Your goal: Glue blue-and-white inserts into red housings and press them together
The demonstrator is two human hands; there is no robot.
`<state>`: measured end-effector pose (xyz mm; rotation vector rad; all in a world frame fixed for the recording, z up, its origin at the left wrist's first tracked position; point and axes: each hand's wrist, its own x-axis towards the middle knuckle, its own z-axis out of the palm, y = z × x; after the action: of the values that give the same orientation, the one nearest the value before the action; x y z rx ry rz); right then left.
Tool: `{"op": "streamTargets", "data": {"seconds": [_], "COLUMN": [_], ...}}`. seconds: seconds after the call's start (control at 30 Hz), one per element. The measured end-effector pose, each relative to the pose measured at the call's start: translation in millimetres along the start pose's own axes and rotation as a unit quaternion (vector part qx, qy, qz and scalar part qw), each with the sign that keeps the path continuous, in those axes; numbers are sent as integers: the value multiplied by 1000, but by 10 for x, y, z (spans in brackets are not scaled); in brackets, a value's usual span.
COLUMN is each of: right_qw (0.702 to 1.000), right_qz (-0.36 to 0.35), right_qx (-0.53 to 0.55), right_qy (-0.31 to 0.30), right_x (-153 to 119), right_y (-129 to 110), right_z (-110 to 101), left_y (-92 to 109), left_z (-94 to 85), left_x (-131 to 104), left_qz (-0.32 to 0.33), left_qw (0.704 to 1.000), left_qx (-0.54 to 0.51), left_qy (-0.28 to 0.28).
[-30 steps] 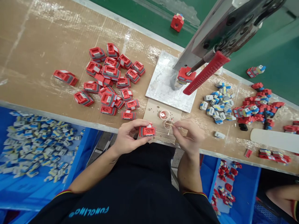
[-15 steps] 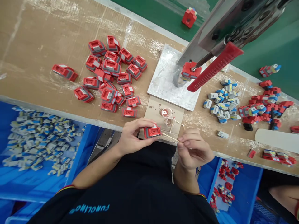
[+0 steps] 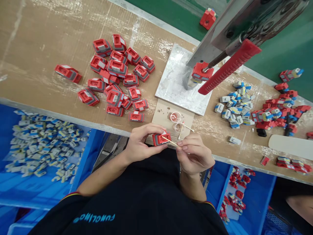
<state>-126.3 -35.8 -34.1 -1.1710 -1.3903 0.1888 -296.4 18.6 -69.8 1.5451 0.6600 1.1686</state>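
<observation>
A red and grey toy vehicle part (image 3: pixel 158 140) is held by my left hand (image 3: pixel 140 143), thumb and fingers around its sides, with its hollow face up. Between the fingertips of my right hand (image 3: pixel 195 151) is a thin wooden cotton swab (image 3: pixel 172 142). The swab's far end reaches into the part's recess; its tip is too small to make out. Just beyond my hands, on a piece of cardboard (image 3: pixel 162 117), stand a small clear cup with red residue (image 3: pixel 175 117) and a second clear ring-shaped cup (image 3: pixel 177 126). More swabs (image 3: pixel 187 126) lie beside them.
Many similar red parts (image 3: pixel 117 68) are piled on the left. A press with a red handle (image 3: pixel 230 67) stands on a metal plate (image 3: pixel 168 83). White-blue pieces (image 3: pixel 237 104) and red assemblies (image 3: pixel 281 109) lie right. Blue bins (image 3: pixel 84 156) flank me; another person's arm (image 3: pixel 302 207) shows lower right.
My right hand has moved left, bringing the swab from beside the red part into its recess. My left hand still holds the part, now slightly tilted. The view has shifted a little.
</observation>
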Motion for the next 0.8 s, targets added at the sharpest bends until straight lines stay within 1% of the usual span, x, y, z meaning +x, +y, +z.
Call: {"op": "streamTargets", "data": {"seconds": [0.17,0.23,0.33,0.37,0.4,0.47,0.53,0.6,0.67,0.8], "right_qw": [1000,1000,999,999,998,994,985,979,982,995], "right_qz": [1,6,7,12,20,38,37,26,28,42], "right_qx": [-8,-4,-14,-29,-49,-92,-123,-133,-126,-84], "right_qy": [6,15,44,39,20,-49,-115,-149,-139,-43], "right_x": [-36,-25,32,56,79,112,125,122,114,100], "right_y": [29,61,153,193,234,309,359,372,344,212], "right_z": [-71,-145,-294,-340,-378,-417,-411,-391,-391,-441], "left_y": [14,8,-15,-24,-34,-49,-57,-57,-50,-33], "left_z": [-26,-43,-73,-83,-93,-110,-119,-121,-117,-100], "left_x": [-2,-5,-9,-10,-11,-13,-14,-15,-14,1], "left_qz": [-10,-15,-14,-15,-15,-17,-18,-20,-22,-17], "left_qw": [1000,1000,1000,1000,1000,999,999,998,998,997], "left_qx": [-3,3,12,18,24,37,47,56,63,69], "left_qy": [-2,-1,6,8,10,11,10,8,8,5]}}
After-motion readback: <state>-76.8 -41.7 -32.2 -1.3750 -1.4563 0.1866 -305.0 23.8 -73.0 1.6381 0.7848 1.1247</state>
